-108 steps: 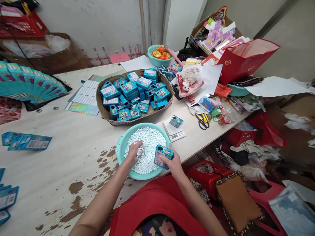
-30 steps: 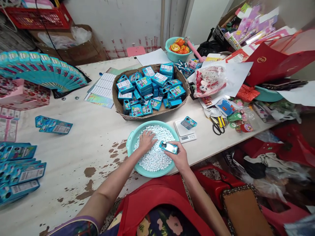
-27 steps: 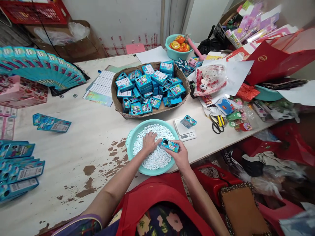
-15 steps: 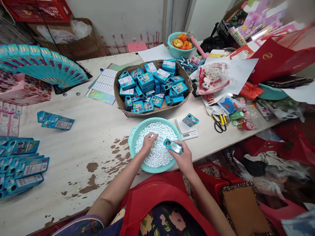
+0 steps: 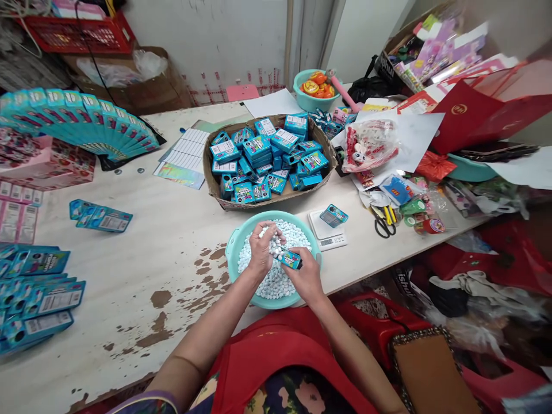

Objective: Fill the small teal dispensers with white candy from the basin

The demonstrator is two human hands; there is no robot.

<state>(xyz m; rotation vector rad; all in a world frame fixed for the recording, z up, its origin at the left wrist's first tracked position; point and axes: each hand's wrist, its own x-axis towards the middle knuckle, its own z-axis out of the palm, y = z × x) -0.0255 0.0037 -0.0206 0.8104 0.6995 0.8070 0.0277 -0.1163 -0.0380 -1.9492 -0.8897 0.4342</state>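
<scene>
Over a turquoise basin (image 5: pixel 233 265) full of small white candies (image 5: pixel 276 287), my left hand (image 5: pixel 261 251) is cupped around a handful of those candies. A small blue candy box (image 5: pixel 291 259) is gripped in my right hand (image 5: pixel 306 279), tilted with its end against the candies in my left palm. Whether candies are entering the box is too small to tell. Just right of the basin, another blue box (image 5: pixel 333 215) rests on a white digital scale (image 5: pixel 321 225). Behind the basin stands a cardboard tray (image 5: pixel 219 198) heaped with more blue boxes (image 5: pixel 259 149).
Blue boxes fan out (image 5: pixel 86 121) at the left, with stacks (image 5: pixel 38 293) nearer me. Scissors (image 5: pixel 384 226), bagged goods (image 5: pixel 373 144) and a red paper bag (image 5: pixel 478 109) crowd the right. A smaller basin (image 5: pixel 314 102) of orange toys stands at the back.
My left hand has come up from the candies with a handful. My right hand has brought the box left and tilted it against that hand. The view has shifted slightly.
</scene>
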